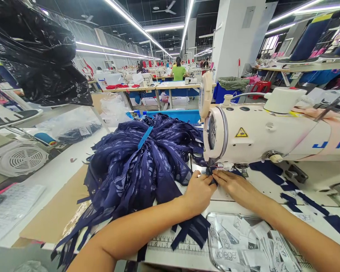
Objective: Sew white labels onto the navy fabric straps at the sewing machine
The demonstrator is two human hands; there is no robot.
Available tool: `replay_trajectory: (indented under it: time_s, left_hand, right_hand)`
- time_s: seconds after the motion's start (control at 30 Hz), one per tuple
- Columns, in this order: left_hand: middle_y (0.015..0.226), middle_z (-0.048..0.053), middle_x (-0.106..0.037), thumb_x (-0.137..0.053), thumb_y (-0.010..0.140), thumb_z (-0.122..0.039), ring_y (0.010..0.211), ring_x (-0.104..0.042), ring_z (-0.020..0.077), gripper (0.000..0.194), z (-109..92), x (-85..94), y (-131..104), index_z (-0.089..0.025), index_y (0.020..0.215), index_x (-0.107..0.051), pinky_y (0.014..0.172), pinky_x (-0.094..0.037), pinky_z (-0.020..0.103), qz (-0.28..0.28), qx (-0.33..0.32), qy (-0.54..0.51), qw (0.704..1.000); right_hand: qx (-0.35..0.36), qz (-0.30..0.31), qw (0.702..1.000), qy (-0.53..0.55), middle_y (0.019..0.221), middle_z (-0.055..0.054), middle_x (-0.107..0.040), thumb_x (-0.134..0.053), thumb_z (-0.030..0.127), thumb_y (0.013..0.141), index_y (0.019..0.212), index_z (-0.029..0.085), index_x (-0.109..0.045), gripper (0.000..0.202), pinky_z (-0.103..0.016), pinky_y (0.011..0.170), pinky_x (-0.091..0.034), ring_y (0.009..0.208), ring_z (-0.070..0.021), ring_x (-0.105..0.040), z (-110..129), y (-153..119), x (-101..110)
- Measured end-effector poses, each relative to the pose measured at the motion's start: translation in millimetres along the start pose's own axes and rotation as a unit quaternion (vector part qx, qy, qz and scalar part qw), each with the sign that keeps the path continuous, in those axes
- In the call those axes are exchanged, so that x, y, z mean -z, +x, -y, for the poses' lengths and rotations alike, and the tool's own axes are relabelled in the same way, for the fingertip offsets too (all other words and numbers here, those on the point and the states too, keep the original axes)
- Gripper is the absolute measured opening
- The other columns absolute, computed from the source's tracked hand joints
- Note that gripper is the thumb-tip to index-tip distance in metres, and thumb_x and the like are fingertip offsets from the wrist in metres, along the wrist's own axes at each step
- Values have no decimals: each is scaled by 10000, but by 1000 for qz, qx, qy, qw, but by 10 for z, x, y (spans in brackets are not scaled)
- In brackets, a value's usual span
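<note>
A cream sewing machine [249, 128] stands on the right, its needle area low at its left end. Just in front of the needle, my left hand [200, 190] has its fingers bent round a small piece of navy fabric [213, 186]. My right hand [229, 183] lies beside it, fingers together and tips pressed on the same fabric near the presser foot. The fabric under the fingers is mostly hidden. Left of the machine spreads a large bundle of navy lace strips [136, 162], with a blue band [145, 138] across its top.
A metal tray [211, 241] of printed labels sits at the front edge, under my right forearm. Navy scraps [291, 185] lie right of the needle. Brown cardboard [56, 207] is at the left, a black plastic bag [45, 56] above. A person in green [178, 71] sits farther back.
</note>
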State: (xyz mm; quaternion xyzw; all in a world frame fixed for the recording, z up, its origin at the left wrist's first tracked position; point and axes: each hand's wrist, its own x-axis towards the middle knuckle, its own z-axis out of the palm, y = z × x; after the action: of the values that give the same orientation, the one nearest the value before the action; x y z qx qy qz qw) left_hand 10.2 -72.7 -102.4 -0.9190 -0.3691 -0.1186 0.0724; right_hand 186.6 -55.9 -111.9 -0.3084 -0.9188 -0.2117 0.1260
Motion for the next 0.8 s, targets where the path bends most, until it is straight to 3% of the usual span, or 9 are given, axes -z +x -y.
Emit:
replay_trajectory:
  time_s: [0.33, 0.8]
  left_hand:
    - [1014, 50, -636, -475, 801, -116, 865, -550, 176, 139, -53, -36, 35, -151, 868, -591, 822, -331, 421, -23, 38, 27, 999]
    - [926, 47, -652, -426, 822, -87, 816, -555, 174, 197, -31, -136, 79, -153, 912, -589, 866, -317, 447, -56, 31, 59, 996]
  right_hand:
    - [-19, 19, 999, 39, 1211, -127, -540, -369, -73, 655, 1170, 82, -510, 556, -341, 804, -528, 1024, -221, -556, -74, -59, -113]
    - [-55, 28, 998, 4, 1166, -121, -575, -361, -39, 697, 1173, 110, -527, 526, -354, 753, -535, 940, -225, -591, -71, -21, -124]
